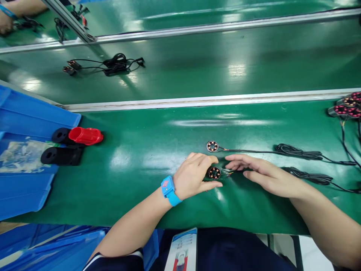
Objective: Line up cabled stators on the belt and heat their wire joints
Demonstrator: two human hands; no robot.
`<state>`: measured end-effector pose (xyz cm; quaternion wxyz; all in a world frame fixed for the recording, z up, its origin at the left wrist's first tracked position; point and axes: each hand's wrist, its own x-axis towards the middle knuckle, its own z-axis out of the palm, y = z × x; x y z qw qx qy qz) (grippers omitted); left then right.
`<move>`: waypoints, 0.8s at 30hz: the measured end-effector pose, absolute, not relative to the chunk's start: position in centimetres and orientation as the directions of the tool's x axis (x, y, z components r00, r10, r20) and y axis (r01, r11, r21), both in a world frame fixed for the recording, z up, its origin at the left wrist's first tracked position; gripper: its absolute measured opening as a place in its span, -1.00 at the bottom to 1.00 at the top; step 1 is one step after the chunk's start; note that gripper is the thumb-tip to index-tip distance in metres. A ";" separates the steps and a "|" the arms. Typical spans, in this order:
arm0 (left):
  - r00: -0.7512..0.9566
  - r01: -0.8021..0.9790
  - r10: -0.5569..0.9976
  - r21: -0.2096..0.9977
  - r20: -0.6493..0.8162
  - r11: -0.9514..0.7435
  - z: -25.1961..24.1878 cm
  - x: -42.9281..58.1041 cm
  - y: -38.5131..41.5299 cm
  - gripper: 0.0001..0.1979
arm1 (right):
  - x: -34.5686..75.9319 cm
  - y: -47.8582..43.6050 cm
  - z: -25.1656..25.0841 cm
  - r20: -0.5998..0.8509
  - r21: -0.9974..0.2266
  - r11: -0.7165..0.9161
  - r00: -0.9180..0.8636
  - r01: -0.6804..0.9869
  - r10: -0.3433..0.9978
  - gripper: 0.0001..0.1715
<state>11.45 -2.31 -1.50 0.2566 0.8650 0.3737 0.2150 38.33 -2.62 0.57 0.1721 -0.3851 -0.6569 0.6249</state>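
Note:
A small round motor stator with copper windings (214, 173) lies on the green mat, wires leading off its right side. My left hand (193, 175), with a blue wrist strap (169, 190), curves around it from the left, thumb and fingers apart. Whether the fingertips touch its rim I cannot tell. On the right, my right hand (262, 175) hovers over the wires with its fingers stretched out, holding nothing. A second stator (212, 146) lies just beyond, its cable (299, 150) coiled to the right. The nearer stator's bundled cable (313, 176) shows past my right wrist.
Blue bins (28, 195) stand at the left, beside black cylindrical parts (60, 156) and a red plastic piece (86, 136). Several stators (349, 105) are piled at the far right. Behind a metal rail (180, 103) lie more cabled stators (113, 64). Another person's hand (5, 22) shows top left.

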 end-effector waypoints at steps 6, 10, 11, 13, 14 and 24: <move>0.417 0.603 0.870 0.636 0.264 -0.482 -0.7 11.1 -0.1 -0.49 | 38.7 -0.9 2.7 -0.065 -0.883 0.134 -0.401 0.449 0.914 -0.67; 0.480 0.678 0.867 0.572 0.131 -0.462 -1.4 12.1 1.9 -0.38 | 36.6 1.0 2.3 -0.007 -0.745 0.341 -0.518 0.573 0.855 -0.54; 0.493 0.672 0.863 0.581 0.110 -0.459 -1.7 12.4 2.3 -0.39 | 36.0 1.4 1.8 0.006 -0.728 0.380 -0.549 0.571 0.836 -0.51; 0.496 0.644 0.862 0.620 0.109 -0.449 -2.3 12.7 2.6 -0.46 | 34.9 2.0 0.7 0.033 -0.746 0.397 -0.567 0.534 0.823 -0.49; 0.484 0.625 0.867 0.645 0.119 -0.438 -2.6 12.8 2.6 -0.48 | 34.5 2.1 0.1 0.035 -0.772 0.375 -0.556 0.513 0.831 -0.51; 0.440 0.685 0.790 0.410 0.426 -0.602 -1.8 12.6 1.7 -0.72 | 34.6 2.7 -0.8 -0.149 -0.848 0.158 -0.512 0.506 0.846 -0.62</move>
